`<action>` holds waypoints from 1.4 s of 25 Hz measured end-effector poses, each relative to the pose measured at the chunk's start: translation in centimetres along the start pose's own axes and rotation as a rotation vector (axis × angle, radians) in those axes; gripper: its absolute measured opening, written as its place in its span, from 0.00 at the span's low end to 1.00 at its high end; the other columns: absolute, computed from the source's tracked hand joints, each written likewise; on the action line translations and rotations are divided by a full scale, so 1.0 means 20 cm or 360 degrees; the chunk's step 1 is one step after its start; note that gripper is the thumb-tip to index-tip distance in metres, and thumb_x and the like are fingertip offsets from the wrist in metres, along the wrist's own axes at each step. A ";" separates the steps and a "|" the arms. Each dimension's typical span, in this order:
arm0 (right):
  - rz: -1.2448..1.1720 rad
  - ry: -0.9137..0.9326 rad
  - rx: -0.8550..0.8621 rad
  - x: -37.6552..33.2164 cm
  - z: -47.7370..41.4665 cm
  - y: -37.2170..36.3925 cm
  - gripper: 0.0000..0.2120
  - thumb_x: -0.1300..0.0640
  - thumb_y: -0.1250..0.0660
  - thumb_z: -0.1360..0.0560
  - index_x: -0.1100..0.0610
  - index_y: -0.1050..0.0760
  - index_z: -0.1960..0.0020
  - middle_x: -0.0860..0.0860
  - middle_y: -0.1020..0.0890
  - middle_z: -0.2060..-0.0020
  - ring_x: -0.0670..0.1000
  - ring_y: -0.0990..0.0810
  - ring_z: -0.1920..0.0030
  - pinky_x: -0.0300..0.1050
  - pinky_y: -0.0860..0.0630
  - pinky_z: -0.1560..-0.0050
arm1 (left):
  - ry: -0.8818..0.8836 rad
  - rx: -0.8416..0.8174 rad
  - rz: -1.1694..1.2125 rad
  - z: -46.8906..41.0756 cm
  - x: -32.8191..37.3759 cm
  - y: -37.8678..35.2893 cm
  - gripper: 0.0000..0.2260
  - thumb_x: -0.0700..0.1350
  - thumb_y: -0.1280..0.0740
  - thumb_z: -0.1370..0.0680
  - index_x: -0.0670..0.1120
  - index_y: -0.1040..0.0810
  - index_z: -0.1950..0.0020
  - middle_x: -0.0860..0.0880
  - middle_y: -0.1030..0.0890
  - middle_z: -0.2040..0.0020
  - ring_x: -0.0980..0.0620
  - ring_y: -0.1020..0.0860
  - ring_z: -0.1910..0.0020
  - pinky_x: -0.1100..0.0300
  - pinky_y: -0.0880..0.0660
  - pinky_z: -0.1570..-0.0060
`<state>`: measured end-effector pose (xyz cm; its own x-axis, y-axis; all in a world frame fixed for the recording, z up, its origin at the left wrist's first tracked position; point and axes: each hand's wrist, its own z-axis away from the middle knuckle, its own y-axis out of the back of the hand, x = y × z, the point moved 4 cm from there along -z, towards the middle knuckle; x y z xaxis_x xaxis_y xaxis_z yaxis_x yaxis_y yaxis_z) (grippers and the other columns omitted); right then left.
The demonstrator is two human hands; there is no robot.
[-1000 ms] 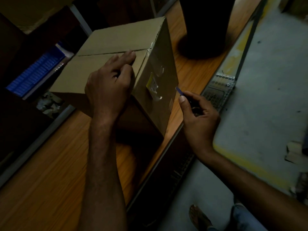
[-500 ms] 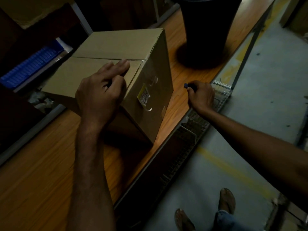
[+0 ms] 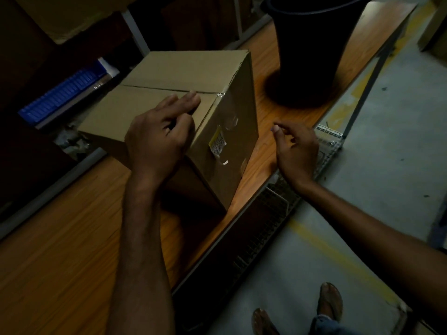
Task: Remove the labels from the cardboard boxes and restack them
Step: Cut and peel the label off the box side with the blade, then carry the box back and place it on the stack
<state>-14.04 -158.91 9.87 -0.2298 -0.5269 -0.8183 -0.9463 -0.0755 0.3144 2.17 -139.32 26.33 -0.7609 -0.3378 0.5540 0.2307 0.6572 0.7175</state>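
Note:
A shut cardboard box [image 3: 183, 68] stands on the wooden table [image 3: 60, 238]. On its right side face sits a small yellow and white label [image 3: 217, 142], partly peeled, with scraps of clear tape around it. My left hand [image 3: 157, 139] rests on the box's top near the front right edge, two fingers stretched along the flap seam. My right hand [image 3: 297, 151] hovers over the table just right of the box, fingers loosely bent, with nothing in it. It does not touch the box.
A black bucket [image 3: 312, 44] stands on the table behind the box to the right. A wire basket [image 3: 331, 139] hangs at the table's right edge. A blue ribbed tray [image 3: 65, 95] lies on a shelf at the left. Concrete floor lies to the right.
My right hand held a blue-tipped tool beside the label, carried it over toward the wire basket, and has come back empty toward the box. My left hand stayed on the box top.

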 end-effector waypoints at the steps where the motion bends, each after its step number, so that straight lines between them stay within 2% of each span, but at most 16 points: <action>1: -0.0100 0.0129 -0.0030 -0.12 0.07 0.02 0.09 0.53 0.32 0.18 0.56 0.17 0.42 0.46 0.17 0.48 0.50 0.21 0.46 0.41 0.27 0.51 | 0.0001 0.0001 -0.0003 0.00 0.00 0.00 0.15 0.51 0.40 0.18 0.64 0.25 0.33 0.70 0.26 0.34 0.66 0.31 0.28 0.45 0.33 0.26; 4: -0.0265 0.0555 -0.0094 -0.44 0.29 0.04 0.13 0.52 0.30 0.19 0.60 0.17 0.42 0.53 0.16 0.46 0.50 0.21 0.43 0.45 0.26 0.45 | -0.0004 0.0004 -0.0038 0.00 0.01 0.00 0.15 0.52 0.40 0.18 0.63 0.24 0.33 0.71 0.27 0.35 0.67 0.32 0.29 0.48 0.33 0.26; 6: -0.0269 0.0670 -0.0080 -0.54 0.38 0.02 0.14 0.53 0.28 0.21 0.63 0.16 0.43 0.57 0.16 0.45 0.54 0.20 0.43 0.43 0.28 0.41 | -0.0013 -0.0004 -0.0074 -0.01 0.00 0.00 0.16 0.53 0.41 0.18 0.61 0.23 0.32 0.70 0.27 0.35 0.67 0.33 0.29 0.49 0.32 0.27; 8: -0.0286 0.0631 -0.0028 -0.57 0.42 0.00 0.12 0.55 0.26 0.22 0.63 0.16 0.45 0.58 0.16 0.46 0.56 0.19 0.44 0.42 0.29 0.41 | -0.0022 -0.0016 -0.0099 -0.01 0.00 0.00 0.17 0.54 0.42 0.18 0.61 0.23 0.31 0.70 0.28 0.35 0.68 0.33 0.29 0.49 0.32 0.27; 11: -0.0307 0.0580 0.0081 -0.58 0.44 -0.03 0.07 0.59 0.26 0.23 0.62 0.16 0.49 0.56 0.15 0.50 0.51 0.21 0.46 0.40 0.30 0.43 | -0.0020 -0.0007 -0.0116 -0.01 -0.02 -0.01 0.17 0.55 0.42 0.19 0.62 0.23 0.31 0.67 0.25 0.32 0.65 0.32 0.28 0.47 0.32 0.28; 14: -0.0356 0.0453 0.0083 -0.58 0.44 -0.04 0.07 0.57 0.28 0.22 0.61 0.17 0.48 0.50 0.17 0.51 0.45 0.24 0.46 0.41 0.28 0.47 | -0.0007 -0.0006 -0.0127 -0.01 -0.03 -0.01 0.17 0.56 0.42 0.19 0.65 0.24 0.32 0.67 0.25 0.31 0.65 0.32 0.27 0.47 0.32 0.27; 17: -0.0360 0.0389 0.0053 -0.58 0.43 -0.05 0.09 0.55 0.29 0.21 0.60 0.17 0.46 0.48 0.17 0.52 0.46 0.23 0.49 0.43 0.26 0.50 | -0.0007 -0.0011 -0.0115 -0.02 -0.03 -0.01 0.16 0.56 0.42 0.19 0.65 0.24 0.32 0.67 0.25 0.31 0.66 0.32 0.27 0.47 0.33 0.26; 21: -0.0415 0.0030 0.0110 -0.53 0.41 -0.02 0.08 0.53 0.30 0.20 0.57 0.17 0.48 0.44 0.19 0.55 0.45 0.22 0.53 0.42 0.26 0.53 | -0.0009 -0.0009 -0.0100 -0.02 -0.04 -0.01 0.16 0.55 0.42 0.19 0.64 0.25 0.32 0.66 0.24 0.31 0.66 0.32 0.28 0.48 0.33 0.26; 23: -0.0504 -0.0104 0.0068 -0.50 0.41 0.00 0.08 0.52 0.31 0.19 0.57 0.19 0.49 0.47 0.19 0.56 0.47 0.22 0.55 0.43 0.25 0.55 | -0.0010 -0.0014 -0.0096 -0.02 -0.04 -0.01 0.17 0.55 0.42 0.19 0.63 0.24 0.32 0.65 0.24 0.31 0.66 0.32 0.28 0.49 0.32 0.27; 25: -0.0632 -0.0174 0.0061 -0.49 0.41 0.03 0.07 0.54 0.32 0.18 0.58 0.20 0.49 0.49 0.20 0.58 0.47 0.22 0.58 0.43 0.26 0.59 | -0.0007 -0.0017 -0.0096 -0.02 -0.04 -0.01 0.17 0.55 0.42 0.19 0.63 0.24 0.32 0.66 0.24 0.31 0.66 0.32 0.28 0.48 0.33 0.26; 28: -0.0766 -0.0291 0.0108 -0.46 0.40 0.12 0.03 0.60 0.33 0.17 0.58 0.23 0.49 0.46 0.22 0.61 0.41 0.25 0.61 0.37 0.28 0.60 | 0.0000 -0.0022 -0.0096 -0.02 -0.02 0.00 0.16 0.55 0.41 0.19 0.65 0.24 0.33 0.67 0.24 0.32 0.66 0.32 0.28 0.48 0.32 0.27; 31: -0.0713 -0.0317 0.0113 -0.42 0.30 0.23 0.03 0.58 0.32 0.17 0.58 0.22 0.47 0.46 0.21 0.59 0.40 0.23 0.59 0.33 0.29 0.59 | 0.0037 -0.0030 -0.0090 0.00 0.00 0.00 0.15 0.53 0.40 0.18 0.64 0.24 0.33 0.68 0.25 0.32 0.67 0.32 0.28 0.48 0.32 0.26; 35: -0.0595 -0.0198 0.0171 -0.34 -0.04 0.34 0.08 0.55 0.30 0.18 0.57 0.20 0.42 0.50 0.16 0.52 0.48 0.16 0.52 0.37 0.22 0.56 | 0.0074 -0.0048 -0.0053 0.00 0.02 0.01 0.14 0.53 0.40 0.19 0.66 0.23 0.35 0.68 0.24 0.33 0.67 0.31 0.28 0.49 0.31 0.27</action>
<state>-18.68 -156.54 17.96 0.1153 -0.3728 -0.9207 -0.9867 -0.1500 -0.0628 1.90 -139.29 26.57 -0.7398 -0.3905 0.5479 0.2242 0.6247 0.7480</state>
